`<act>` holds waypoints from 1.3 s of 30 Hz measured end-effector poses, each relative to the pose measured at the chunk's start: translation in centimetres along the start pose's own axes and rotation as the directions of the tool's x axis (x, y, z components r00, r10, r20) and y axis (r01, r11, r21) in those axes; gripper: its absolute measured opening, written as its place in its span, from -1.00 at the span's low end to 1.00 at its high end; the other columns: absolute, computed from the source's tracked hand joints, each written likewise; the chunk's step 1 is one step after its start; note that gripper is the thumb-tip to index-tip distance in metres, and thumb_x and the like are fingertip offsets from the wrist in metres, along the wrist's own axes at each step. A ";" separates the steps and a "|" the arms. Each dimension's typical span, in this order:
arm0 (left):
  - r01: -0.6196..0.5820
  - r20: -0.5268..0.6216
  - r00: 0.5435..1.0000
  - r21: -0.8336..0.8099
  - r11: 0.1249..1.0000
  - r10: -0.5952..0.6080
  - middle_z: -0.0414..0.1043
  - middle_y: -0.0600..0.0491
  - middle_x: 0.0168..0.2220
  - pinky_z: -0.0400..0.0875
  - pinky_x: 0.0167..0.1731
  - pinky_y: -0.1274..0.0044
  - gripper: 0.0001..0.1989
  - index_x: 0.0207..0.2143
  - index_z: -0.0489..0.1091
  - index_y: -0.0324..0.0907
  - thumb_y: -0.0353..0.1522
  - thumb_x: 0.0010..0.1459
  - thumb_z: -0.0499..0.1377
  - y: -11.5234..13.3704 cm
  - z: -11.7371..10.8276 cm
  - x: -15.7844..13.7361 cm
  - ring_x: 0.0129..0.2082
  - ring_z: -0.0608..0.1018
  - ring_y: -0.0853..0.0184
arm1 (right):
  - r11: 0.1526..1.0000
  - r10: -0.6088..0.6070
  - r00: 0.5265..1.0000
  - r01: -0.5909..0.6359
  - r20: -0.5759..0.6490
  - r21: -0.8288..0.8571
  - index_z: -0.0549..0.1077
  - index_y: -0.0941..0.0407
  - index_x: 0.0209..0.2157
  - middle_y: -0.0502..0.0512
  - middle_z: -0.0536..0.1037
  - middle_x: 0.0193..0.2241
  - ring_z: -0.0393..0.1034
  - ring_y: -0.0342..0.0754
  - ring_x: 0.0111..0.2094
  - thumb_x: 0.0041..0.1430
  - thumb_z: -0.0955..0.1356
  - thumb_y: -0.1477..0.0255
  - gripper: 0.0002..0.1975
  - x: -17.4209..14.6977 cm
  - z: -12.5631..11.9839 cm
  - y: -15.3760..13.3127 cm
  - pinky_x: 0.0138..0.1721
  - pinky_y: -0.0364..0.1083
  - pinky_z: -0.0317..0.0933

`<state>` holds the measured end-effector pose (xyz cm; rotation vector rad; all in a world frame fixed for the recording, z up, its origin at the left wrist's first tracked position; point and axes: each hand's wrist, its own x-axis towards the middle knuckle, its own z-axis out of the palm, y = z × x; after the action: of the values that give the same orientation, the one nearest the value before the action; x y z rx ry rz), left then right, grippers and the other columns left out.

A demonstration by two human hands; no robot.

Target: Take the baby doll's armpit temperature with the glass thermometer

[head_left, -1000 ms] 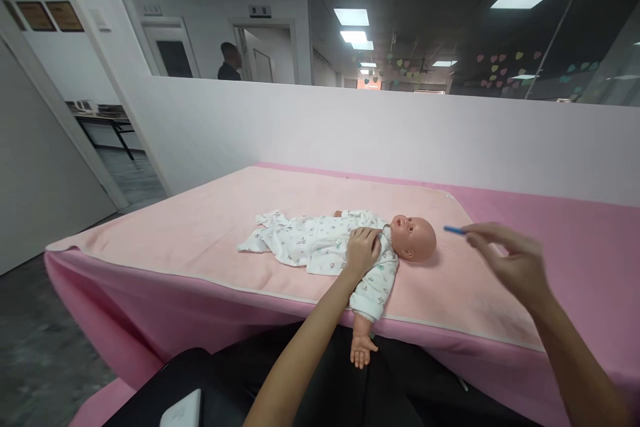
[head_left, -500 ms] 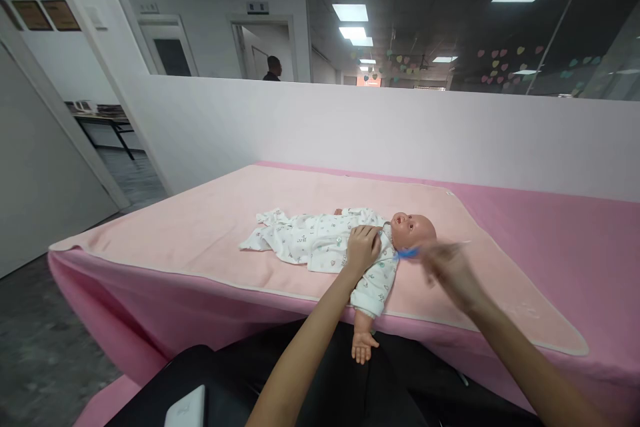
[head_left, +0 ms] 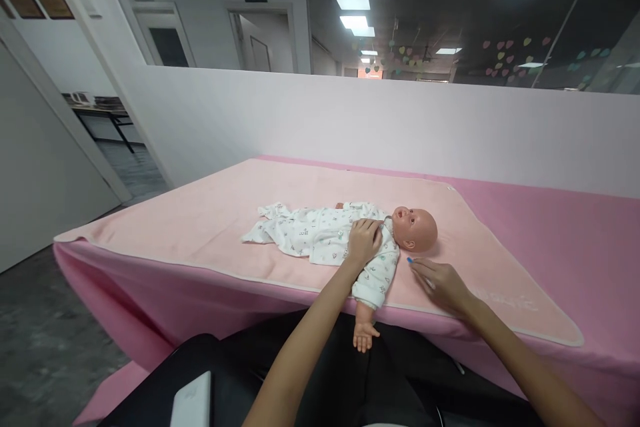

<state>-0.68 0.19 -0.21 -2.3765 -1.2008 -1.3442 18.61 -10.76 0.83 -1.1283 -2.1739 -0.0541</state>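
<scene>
A baby doll [head_left: 416, 229] in a white printed outfit [head_left: 325, 235] lies on its back, head to the right and mouth open. My left hand [head_left: 364, 239] rests on its chest just below the collar, fingers laid over the cloth. Beside the doll's head, on the near side, my right hand [head_left: 440, 283] pinches a small thing with a blue tip [head_left: 410, 260]; most of it is hidden by the fingers. The blue tip is apart from the doll's face. One doll arm [head_left: 365, 327] hangs past the table's near edge, palm showing.
A peach blanket [head_left: 200, 213] lies over a pink tablecloth [head_left: 575, 240]. A low white partition [head_left: 380, 120] with glass above stands behind the table. Near my lap is a white flat device [head_left: 193, 400]. A grey door [head_left: 45, 160] stands at left.
My right hand has come down and slightly nearer to me, with the blue tip now below the doll's head. My left hand stays on the chest. The person behind the partition has left view.
</scene>
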 end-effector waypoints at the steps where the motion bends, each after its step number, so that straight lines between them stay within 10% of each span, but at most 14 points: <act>1: 0.000 -0.002 1.000 -0.003 1.000 0.000 0.45 0.08 -0.28 0.21 -0.21 0.43 -0.77 -0.22 0.37 -0.10 -0.45 0.11 0.00 0.0 0.0 0.0 -0.26 0.40 0.32 | 0.995 -0.022 1.000 0.022 0.007 -0.100 0.49 0.13 -0.28 0.23 0.55 -0.27 0.48 0.02 -0.31 0.17 0.17 0.44 -0.72 -0.5 0.6 0.7 -0.32 -0.03 0.39; 26: 0.012 -0.074 0.997 -0.006 1.000 -0.013 0.40 0.04 -0.26 0.17 -0.16 0.42 -0.91 -0.34 0.29 -0.16 -0.45 0.11 0.01 0.4 -0.5 -0.1 -0.20 0.37 0.31 | 0.994 0.031 0.973 -0.006 0.229 -0.112 0.34 0.15 0.00 0.22 0.37 0.00 0.29 0.10 -0.03 0.09 0.26 0.31 -0.58 -2.9 0.2 2.8 -0.04 0.10 0.24; 39: 0.006 -0.094 0.996 -0.002 1.000 -0.006 0.38 0.07 -0.34 0.19 -0.20 0.44 -0.92 -0.35 0.27 -0.14 -0.46 0.09 0.03 0.2 -0.3 -0.3 -0.25 0.37 0.32 | 0.986 0.122 0.992 -0.116 0.040 -0.117 0.45 0.13 -0.17 0.11 0.51 -0.18 0.39 0.00 -0.16 0.13 0.16 0.51 -0.69 -2.1 3.0 4.1 -0.11 0.02 0.30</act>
<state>-0.76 -0.27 -0.19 -2.2850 -1.1822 -1.4416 20.87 -8.71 -3.79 -1.3350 -2.1629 -0.1020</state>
